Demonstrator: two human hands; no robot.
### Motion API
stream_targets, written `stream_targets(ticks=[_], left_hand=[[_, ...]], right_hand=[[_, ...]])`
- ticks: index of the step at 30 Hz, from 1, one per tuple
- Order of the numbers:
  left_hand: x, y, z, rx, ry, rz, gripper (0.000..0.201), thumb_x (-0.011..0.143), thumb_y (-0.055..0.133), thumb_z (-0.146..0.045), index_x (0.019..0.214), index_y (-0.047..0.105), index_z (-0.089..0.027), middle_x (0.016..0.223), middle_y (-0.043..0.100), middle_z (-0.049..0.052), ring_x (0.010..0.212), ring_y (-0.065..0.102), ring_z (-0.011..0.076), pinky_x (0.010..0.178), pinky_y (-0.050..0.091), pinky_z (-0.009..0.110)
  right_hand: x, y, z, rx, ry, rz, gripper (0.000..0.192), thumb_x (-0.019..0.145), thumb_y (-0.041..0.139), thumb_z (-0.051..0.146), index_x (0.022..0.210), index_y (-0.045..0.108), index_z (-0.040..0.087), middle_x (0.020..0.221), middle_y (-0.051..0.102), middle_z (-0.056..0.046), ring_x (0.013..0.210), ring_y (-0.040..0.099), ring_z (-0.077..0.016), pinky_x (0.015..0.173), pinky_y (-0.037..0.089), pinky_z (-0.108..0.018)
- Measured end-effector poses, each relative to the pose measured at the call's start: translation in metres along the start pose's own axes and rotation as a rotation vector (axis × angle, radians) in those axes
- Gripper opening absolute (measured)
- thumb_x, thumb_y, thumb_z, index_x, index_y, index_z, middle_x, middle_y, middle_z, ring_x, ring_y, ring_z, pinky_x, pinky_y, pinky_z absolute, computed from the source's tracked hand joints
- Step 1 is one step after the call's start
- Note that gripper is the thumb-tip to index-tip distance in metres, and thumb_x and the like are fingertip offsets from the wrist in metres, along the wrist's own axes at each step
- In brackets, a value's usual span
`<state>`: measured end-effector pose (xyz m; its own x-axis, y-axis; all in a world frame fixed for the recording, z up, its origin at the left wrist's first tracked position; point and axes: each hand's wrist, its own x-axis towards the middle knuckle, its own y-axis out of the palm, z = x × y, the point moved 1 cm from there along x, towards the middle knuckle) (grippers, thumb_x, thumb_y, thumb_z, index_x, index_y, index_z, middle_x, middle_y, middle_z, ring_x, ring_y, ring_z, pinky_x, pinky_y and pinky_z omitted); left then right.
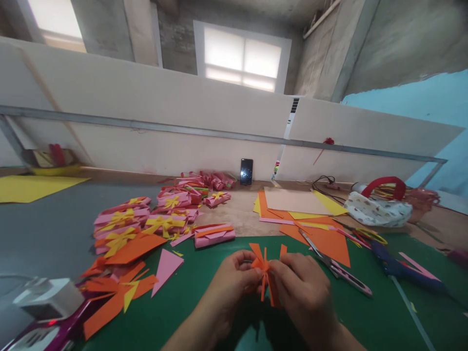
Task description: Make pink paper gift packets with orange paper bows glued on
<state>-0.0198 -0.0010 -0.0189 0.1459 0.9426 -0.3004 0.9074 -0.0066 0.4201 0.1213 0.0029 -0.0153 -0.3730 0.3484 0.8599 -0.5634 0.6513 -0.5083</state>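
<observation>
Right now both hands meet over the near middle of the green mat (pixel 204 312), pinching one orange paper bow (pixel 266 271) between them. The left hand (pixel 234 282) grips its left side with closed fingertips, and the right hand (pixel 303 287) closes on its right side, with thin orange strips hanging below. Just right of the hands lie scissors (pixel 338 269) on orange paper sheets (pixel 325 239). Far left sits a pile of pink paper rolls (pixel 161 217) tied with yellow bows. A phone (pixel 246 171) leans against the far wall.
</observation>
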Motion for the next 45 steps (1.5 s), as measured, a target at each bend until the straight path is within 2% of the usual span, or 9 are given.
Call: stream_targets(ticks=[8, 16, 22, 28, 33, 37, 45], left_hand=[[0.0002, 0.0004, -0.0009, 0.008, -0.013, -0.013, 0.026, 0.061, 0.063, -0.008, 0.083, 0.052, -0.015, 0.063, 0.059, -0.002, 0.053, 0.053, 0.0079, 0.055, 0.041, 0.02], [-0.0005, 0.0003, -0.0022, -0.004, -0.007, -0.013, 0.027, 0.058, 0.063, -0.008, 0.081, 0.051, -0.016, 0.063, 0.058, -0.002, 0.054, 0.053, 0.0084, 0.057, 0.042, 0.021], [0.0012, -0.0008, -0.0005, -0.013, 0.002, 0.02, 0.026, 0.06, 0.062, -0.008, 0.081, 0.05, -0.016, 0.059, 0.056, -0.003, 0.05, 0.048, 0.0069, 0.053, 0.04, 0.02], [-0.0016, 0.0001, -0.0025, -0.003, -0.004, 0.0, 0.027, 0.06, 0.063, -0.008, 0.082, 0.05, -0.016, 0.061, 0.057, -0.003, 0.052, 0.05, 0.0071, 0.054, 0.041, 0.021], [0.0021, -0.0004, -0.0008, -0.013, 0.0, -0.005, 0.028, 0.056, 0.066, -0.01, 0.079, 0.051, -0.017, 0.056, 0.054, -0.005, 0.047, 0.048, 0.0062, 0.05, 0.039, 0.019], [0.0052, -0.0018, 0.0026, 0.039, 0.015, -0.037, 0.028, 0.055, 0.066, -0.013, 0.079, 0.051, -0.018, 0.057, 0.057, -0.004, 0.046, 0.052, 0.0077, 0.049, 0.04, 0.019], [0.0041, -0.0011, 0.0023, 0.049, 0.025, -0.013, 0.026, 0.058, 0.065, -0.013, 0.079, 0.05, -0.017, 0.058, 0.059, -0.003, 0.046, 0.052, 0.0072, 0.047, 0.04, 0.018]], right_hand=[[0.0014, -0.0004, 0.0016, -0.032, -0.052, -0.013, 0.017, 0.083, 0.054, 0.01, 0.075, 0.067, 0.016, 0.059, 0.056, -0.003, 0.057, 0.044, -0.0134, 0.054, 0.029, -0.027], [0.0008, 0.0003, 0.003, -0.009, -0.029, 0.004, 0.025, 0.086, 0.051, 0.013, 0.064, 0.062, 0.017, 0.058, 0.053, -0.002, 0.056, 0.044, -0.0127, 0.053, 0.028, -0.027], [0.0013, 0.0006, 0.0035, 0.007, -0.042, -0.017, 0.022, 0.084, 0.054, 0.01, 0.064, 0.063, 0.015, 0.059, 0.055, -0.003, 0.057, 0.044, -0.013, 0.053, 0.029, -0.026], [0.0042, -0.0028, 0.0043, 0.03, -0.074, -0.033, 0.02, 0.083, 0.054, 0.01, 0.066, 0.064, 0.015, 0.059, 0.055, -0.003, 0.056, 0.045, -0.0131, 0.052, 0.029, -0.027], [0.002, -0.0016, 0.0031, 0.028, -0.062, -0.013, 0.018, 0.082, 0.055, 0.01, 0.068, 0.064, 0.015, 0.059, 0.054, -0.003, 0.055, 0.044, -0.0129, 0.052, 0.028, -0.027], [-0.0005, -0.0003, 0.003, 0.029, -0.028, 0.037, 0.023, 0.082, 0.053, 0.01, 0.062, 0.062, 0.015, 0.058, 0.053, -0.003, 0.054, 0.043, -0.0123, 0.053, 0.027, -0.028], [0.0006, -0.0007, 0.004, 0.043, -0.025, 0.044, 0.024, 0.083, 0.051, 0.009, 0.062, 0.061, 0.017, 0.058, 0.052, -0.002, 0.055, 0.044, -0.0125, 0.053, 0.027, -0.028]])
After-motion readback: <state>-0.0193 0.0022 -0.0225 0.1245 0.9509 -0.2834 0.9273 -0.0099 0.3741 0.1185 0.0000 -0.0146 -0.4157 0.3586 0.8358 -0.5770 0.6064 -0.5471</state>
